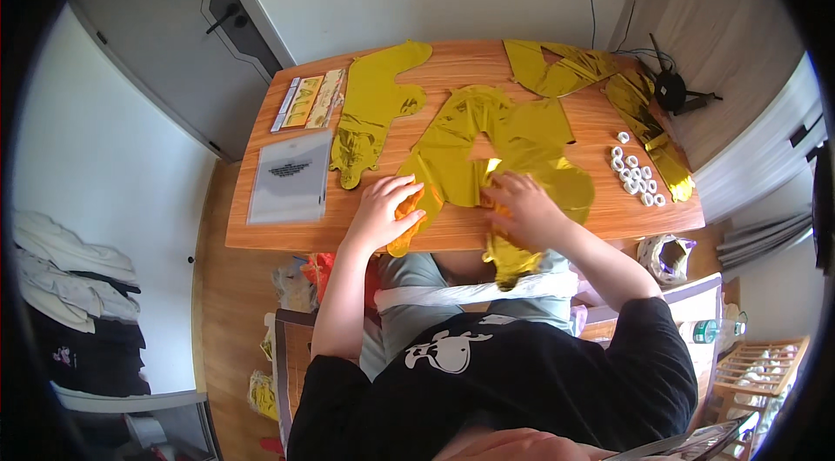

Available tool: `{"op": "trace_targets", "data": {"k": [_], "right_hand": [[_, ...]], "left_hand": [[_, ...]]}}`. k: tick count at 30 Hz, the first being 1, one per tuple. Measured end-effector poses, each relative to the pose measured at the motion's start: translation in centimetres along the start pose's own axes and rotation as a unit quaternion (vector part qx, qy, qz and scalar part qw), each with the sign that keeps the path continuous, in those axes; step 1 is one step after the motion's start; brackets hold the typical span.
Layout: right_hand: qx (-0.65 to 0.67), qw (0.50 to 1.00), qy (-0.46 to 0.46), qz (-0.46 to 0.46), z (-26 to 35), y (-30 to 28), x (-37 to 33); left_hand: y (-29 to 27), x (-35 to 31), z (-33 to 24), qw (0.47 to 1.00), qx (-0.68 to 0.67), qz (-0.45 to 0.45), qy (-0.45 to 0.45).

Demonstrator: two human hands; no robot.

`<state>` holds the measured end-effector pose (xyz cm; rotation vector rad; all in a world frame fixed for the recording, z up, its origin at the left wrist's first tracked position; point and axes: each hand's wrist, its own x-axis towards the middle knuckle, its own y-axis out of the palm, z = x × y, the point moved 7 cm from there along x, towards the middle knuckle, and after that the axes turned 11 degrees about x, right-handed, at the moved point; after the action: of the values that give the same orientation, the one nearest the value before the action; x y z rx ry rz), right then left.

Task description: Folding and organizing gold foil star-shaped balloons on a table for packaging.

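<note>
The wooden table (487, 230) filled the middle of the frame, and flat gold foils lay across it. The biggest, the middle foil (531, 122), spread over the centre of the tabletop; the left foil (370, 109) stretched down the upper left of centre. The upper foil (570, 74) lay at the upper right, and the right foil (671, 167) ran down the table's right end. A clear bag (270, 200) rested at the table's left, with a printed card (310, 102) just above it. Both hands worked at the near edge, at the frame's centre. The left hand (389, 210) was loosely curled, fingers and thumb spread about an orange-lit foil (402, 243); whether it pinched this could not be told. The right hand (522, 209) arched over a crumpled foil (513, 265) that hung past the edge; its fingertips were partly hidden, so its grip could not be told either. Whether these two pieces were joined was unclear. The step in hand seemed to be handling and arranging this near foil, and the next move appeared to call for a light, two-handed touch, since thin foil creases easily. Smallest were the white rings (624, 175), clustered at the table's right, well apart from both hands.
</note>
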<state>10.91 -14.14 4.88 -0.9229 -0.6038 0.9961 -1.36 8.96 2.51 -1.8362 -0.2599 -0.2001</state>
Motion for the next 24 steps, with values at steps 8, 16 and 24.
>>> {"op": "trace_targets", "data": {"k": [8,16,24], "right_hand": [[0.177,0.976,-0.099,-0.079,0.2,-1.1,3.9],[-0.148,0.927,0.316,-0.14,-17.0,-8.2,5.3],[0.028,0.932,0.166,-0.32,-12.3,-11.2,7.2]], "left_hand": [[-0.5,-0.3,0.3,0.999,-0.026,-0.036,-0.007],[-1.2,-0.3,-0.9,0.998,0.005,-0.058,-0.007],[-0.4,-0.7,-0.4,0.999,0.036,-0.021,-0.012]]}}
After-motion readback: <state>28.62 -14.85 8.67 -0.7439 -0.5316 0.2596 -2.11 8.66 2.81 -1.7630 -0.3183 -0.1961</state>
